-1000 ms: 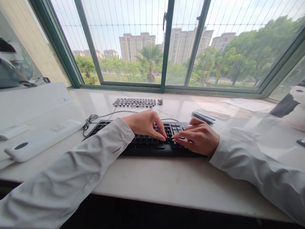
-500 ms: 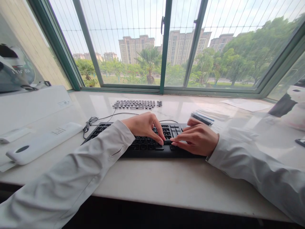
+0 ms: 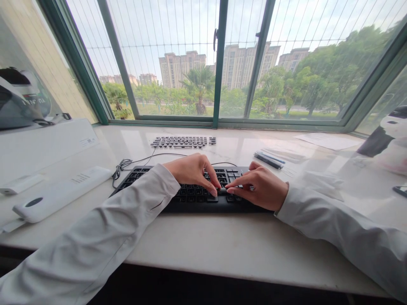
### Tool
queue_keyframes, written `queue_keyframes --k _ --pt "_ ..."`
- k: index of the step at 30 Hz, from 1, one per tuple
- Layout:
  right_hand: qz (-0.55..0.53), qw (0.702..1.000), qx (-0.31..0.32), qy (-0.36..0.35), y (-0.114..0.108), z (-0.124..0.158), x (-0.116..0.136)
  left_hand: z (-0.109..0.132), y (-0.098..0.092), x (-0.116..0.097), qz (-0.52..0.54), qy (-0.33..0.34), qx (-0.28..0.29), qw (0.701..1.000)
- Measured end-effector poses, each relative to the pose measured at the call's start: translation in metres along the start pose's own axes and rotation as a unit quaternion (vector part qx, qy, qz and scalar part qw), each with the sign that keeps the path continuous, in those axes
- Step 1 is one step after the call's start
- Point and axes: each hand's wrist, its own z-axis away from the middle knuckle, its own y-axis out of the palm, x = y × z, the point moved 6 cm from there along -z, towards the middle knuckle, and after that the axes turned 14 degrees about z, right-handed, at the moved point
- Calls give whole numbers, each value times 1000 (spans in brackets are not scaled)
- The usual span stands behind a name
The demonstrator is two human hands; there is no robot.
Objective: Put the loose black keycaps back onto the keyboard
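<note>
**Both hands drawn closer together over the black keyboard**

Since the earlier frames the fingertips of the two hands have closed the small gap between them. The keyboard and forearms also sit a little lower in the view.

The left hand (image 3: 192,170) is arched, knuckles up. Its curled fingertips (image 3: 213,192) press down onto a key right of the middle of the flat black plastic keyboard (image 3: 190,195). The right hand (image 3: 260,188) lies lower, fingers bent. Its fingertips (image 3: 229,190) meet the left hand's at the same spot. Whether either hand pinches a keycap or only presses on it cannot be told.

The keyboard lies lengthwise on the pale, glossy stone countertop (image 3: 222,250), near its front edge. Both wrists wear smooth, creased white fabric sleeves (image 3: 104,237).

A thin black cable (image 3: 125,163), bundled in a loop, lies just beside the keyboard's far left corner. Beyond the keyboard, well apart from it, lies a flat rectangular array of small dark keycaps (image 3: 183,141). To the left rests a long, rounded white plastic bar with a dark oval inset (image 3: 60,192). To the right, near the right hand, lie slim dark pen-like sticks (image 3: 269,158). A white paper sheet (image 3: 327,140) lies further back. Green metal window frames (image 3: 219,84) stand behind the countertop.
</note>
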Motion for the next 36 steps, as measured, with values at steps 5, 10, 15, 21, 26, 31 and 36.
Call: queue_keyframes --k 5,10,15,21,26,31,36 --pt "-6 1000 -5 -3 -1 0 2 1 -1 -2 -17 8 -15 1000" --pt "-1 1000 -7 -8 -2 0 3 1 -1 -3 -13 13 -12 1000" --pt "8 1000 -10 -2 -2 0 3 0 1 -1 -2 14 -2 1000" --pt "6 1000 -7 -1 -2 0 4 0 1 3 17 -28 -1 999" --pt "5 1000 0 9 1 0 2 1 0 6 16 -66 13 998" --pt "-1 1000 3 17 2 1 2 0 1 12 24 -87 20 996" --pt "9 1000 4 12 2 1 3 -1 2 14 25 -103 17 994"
